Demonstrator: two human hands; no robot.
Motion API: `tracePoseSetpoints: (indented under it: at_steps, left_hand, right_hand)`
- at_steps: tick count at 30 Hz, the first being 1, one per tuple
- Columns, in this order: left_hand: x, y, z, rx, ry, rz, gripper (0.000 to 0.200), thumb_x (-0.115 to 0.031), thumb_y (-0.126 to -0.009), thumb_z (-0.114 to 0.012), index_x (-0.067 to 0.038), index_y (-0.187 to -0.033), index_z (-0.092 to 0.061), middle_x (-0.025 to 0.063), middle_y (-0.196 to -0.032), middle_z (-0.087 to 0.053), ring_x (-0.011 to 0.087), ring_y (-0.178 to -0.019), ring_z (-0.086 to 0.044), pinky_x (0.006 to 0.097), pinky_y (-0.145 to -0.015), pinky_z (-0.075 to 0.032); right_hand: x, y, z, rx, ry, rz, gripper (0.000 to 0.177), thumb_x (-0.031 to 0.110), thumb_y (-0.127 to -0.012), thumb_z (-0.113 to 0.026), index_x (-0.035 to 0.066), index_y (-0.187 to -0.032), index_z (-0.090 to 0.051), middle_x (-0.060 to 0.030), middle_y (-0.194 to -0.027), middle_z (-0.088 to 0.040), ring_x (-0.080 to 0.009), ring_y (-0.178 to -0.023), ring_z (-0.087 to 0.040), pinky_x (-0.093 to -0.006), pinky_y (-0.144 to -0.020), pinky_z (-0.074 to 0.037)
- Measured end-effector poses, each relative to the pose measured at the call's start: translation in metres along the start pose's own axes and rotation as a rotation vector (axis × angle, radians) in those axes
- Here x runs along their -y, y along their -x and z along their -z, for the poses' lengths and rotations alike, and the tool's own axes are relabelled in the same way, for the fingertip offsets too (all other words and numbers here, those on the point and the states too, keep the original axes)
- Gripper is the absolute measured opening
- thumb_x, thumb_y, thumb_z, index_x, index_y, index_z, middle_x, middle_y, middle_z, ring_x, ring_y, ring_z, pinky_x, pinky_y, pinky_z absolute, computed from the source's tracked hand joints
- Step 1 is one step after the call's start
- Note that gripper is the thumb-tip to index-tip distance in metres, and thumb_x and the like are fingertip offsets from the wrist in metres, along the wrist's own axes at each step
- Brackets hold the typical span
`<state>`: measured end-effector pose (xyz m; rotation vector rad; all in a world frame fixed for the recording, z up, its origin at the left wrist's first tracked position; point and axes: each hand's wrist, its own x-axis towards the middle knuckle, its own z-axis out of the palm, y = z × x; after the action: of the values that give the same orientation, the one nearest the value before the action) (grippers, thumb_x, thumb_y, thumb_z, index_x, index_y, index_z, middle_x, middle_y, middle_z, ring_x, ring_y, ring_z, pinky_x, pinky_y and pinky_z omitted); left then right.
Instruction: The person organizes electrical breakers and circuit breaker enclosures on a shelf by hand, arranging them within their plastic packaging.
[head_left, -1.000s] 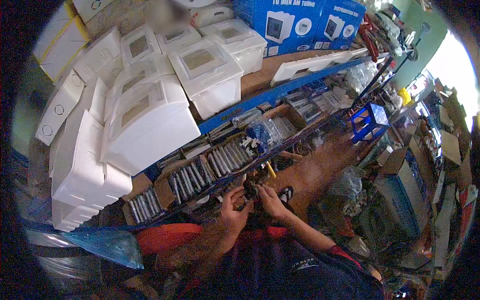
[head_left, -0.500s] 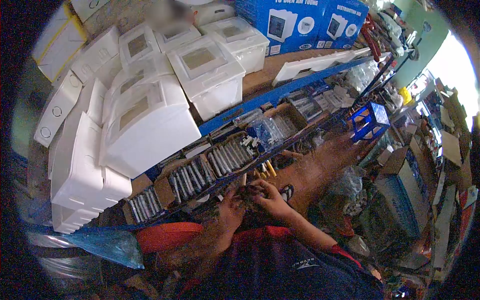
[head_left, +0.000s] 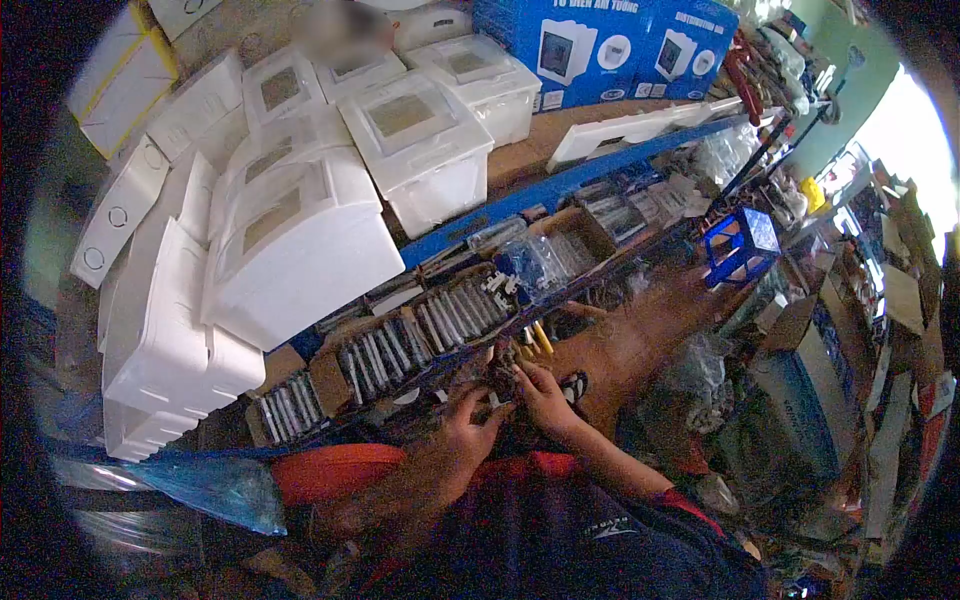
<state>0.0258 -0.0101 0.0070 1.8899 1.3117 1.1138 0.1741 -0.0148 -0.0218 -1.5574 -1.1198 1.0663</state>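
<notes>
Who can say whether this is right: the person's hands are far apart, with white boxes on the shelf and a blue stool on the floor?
One slip: the head view shows the left hand and right hand close together, not far apart. The rest stands.

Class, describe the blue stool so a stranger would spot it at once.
Find the long blue shelf edge and follow it toward the picture's upper right. Just below its far end, by the brown floor, is the stool. Its bright blue, open-framed legs set it apart from the brown cardboard box below it.
</notes>
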Motion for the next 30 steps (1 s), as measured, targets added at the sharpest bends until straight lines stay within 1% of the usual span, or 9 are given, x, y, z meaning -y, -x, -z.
tracePoseSetpoints:
  at_steps: [2,5,8,14,17,20,23,24,30]
  left_hand:
    - [0.001,0.008,-0.001,0.064,-0.011,0.144,0.053,-0.027,-0.065,-0.081,-0.003,-0.107,-0.059,0.0147,-0.109,-0.061,0.0292,-0.101,-0.059,0.0358,-0.088,-0.047]
    - [-0.006,0.010,-0.001,-0.025,0.170,0.173,0.052,-0.025,-0.060,-0.084,-0.004,-0.102,-0.060,0.0131,-0.103,-0.062,0.0286,-0.098,-0.059,0.0360,-0.086,-0.047]
    - [-0.003,0.004,-0.004,-0.030,0.146,-0.082,0.050,-0.022,-0.058,-0.086,-0.005,-0.098,-0.061,0.0110,-0.097,-0.061,0.0264,-0.095,-0.060,0.0357,-0.084,-0.048]
    - [-0.007,-0.001,-0.001,0.102,0.226,-0.095,0.046,-0.017,-0.060,-0.085,-0.006,-0.097,-0.060,0.0092,-0.099,-0.060,0.0248,-0.093,-0.059,0.0358,-0.083,-0.048]
    - [0.017,0.014,-0.012,0.185,0.808,0.298,0.040,-0.008,-0.068,-0.080,-0.003,-0.101,-0.059,0.0076,-0.103,-0.059,0.0184,-0.096,-0.058,0.0332,-0.084,-0.047]
    - [-0.008,-0.008,-0.013,-0.112,0.785,0.190,0.034,-0.004,-0.076,-0.072,-0.001,-0.106,-0.056,0.0082,-0.103,-0.058,0.0169,-0.092,-0.059,0.0298,-0.080,-0.049]
    - [-0.001,-0.017,-0.011,-0.142,0.655,0.379,0.028,-0.004,-0.083,-0.065,0.000,-0.108,-0.054,0.0094,-0.101,-0.058,0.0172,-0.087,-0.062,0.0271,-0.075,-0.052]
    - [0.005,-0.019,-0.011,-0.111,0.661,0.380,0.025,-0.007,-0.086,-0.062,0.001,-0.108,-0.054,0.0088,-0.101,-0.058,0.0171,-0.084,-0.063,0.0265,-0.071,-0.053]
    - [0.017,-0.018,-0.018,-0.088,0.540,0.376,0.027,-0.004,-0.080,-0.069,0.001,-0.102,-0.055,0.0090,-0.098,-0.061,0.0175,-0.086,-0.062,0.0280,-0.076,-0.052]
  right_hand:
    - [0.040,0.002,0.016,0.205,-0.318,-0.345,0.035,0.027,-0.093,-0.053,0.001,-0.117,-0.053,-0.0062,-0.099,-0.060,-0.0129,-0.086,-0.056,-0.0274,-0.077,-0.046]
    - [0.004,-0.003,0.022,0.421,-0.524,-0.386,0.038,0.032,-0.094,-0.049,0.003,-0.118,-0.053,-0.0048,-0.101,-0.060,-0.0134,-0.086,-0.056,-0.0266,-0.075,-0.047]
    - [0.027,0.002,0.035,0.541,-0.437,-0.445,0.037,0.029,-0.094,-0.046,0.003,-0.119,-0.052,-0.0042,-0.102,-0.060,-0.0134,-0.085,-0.056,-0.0267,-0.073,-0.047]
    - [0.038,-0.007,0.046,0.606,-0.432,-0.615,0.033,0.020,-0.091,-0.047,0.004,-0.120,-0.052,-0.0054,-0.105,-0.060,-0.0141,-0.085,-0.058,-0.0264,-0.073,-0.048]
    - [-0.021,-0.012,0.044,0.695,-0.495,-0.575,0.038,0.015,-0.086,-0.055,0.006,-0.123,-0.049,-0.0080,-0.113,-0.056,-0.0173,-0.095,-0.056,-0.0302,-0.081,-0.047]
    - [-0.067,-0.016,0.035,0.949,-0.122,0.049,0.052,0.008,-0.079,-0.063,0.007,-0.128,-0.043,-0.0104,-0.119,-0.053,-0.0218,-0.107,-0.050,-0.0353,-0.091,-0.042]
    - [-0.075,-0.030,0.040,0.817,-0.010,0.166,0.060,0.008,-0.075,-0.068,0.004,-0.128,-0.040,-0.0114,-0.121,-0.050,-0.0242,-0.115,-0.044,-0.0381,-0.097,-0.037]
    - [-0.042,-0.036,0.055,0.770,0.020,-0.034,0.057,0.005,-0.079,-0.065,0.006,-0.128,-0.036,-0.0102,-0.115,-0.052,-0.0203,-0.107,-0.053,-0.0336,-0.089,-0.045]
    - [-0.062,-0.130,0.095,-0.031,0.659,0.106,0.094,0.049,-0.069,-0.072,0.002,-0.134,-0.023,-0.0248,-0.124,-0.042,-0.0421,-0.097,-0.057,-0.0446,-0.075,-0.050]
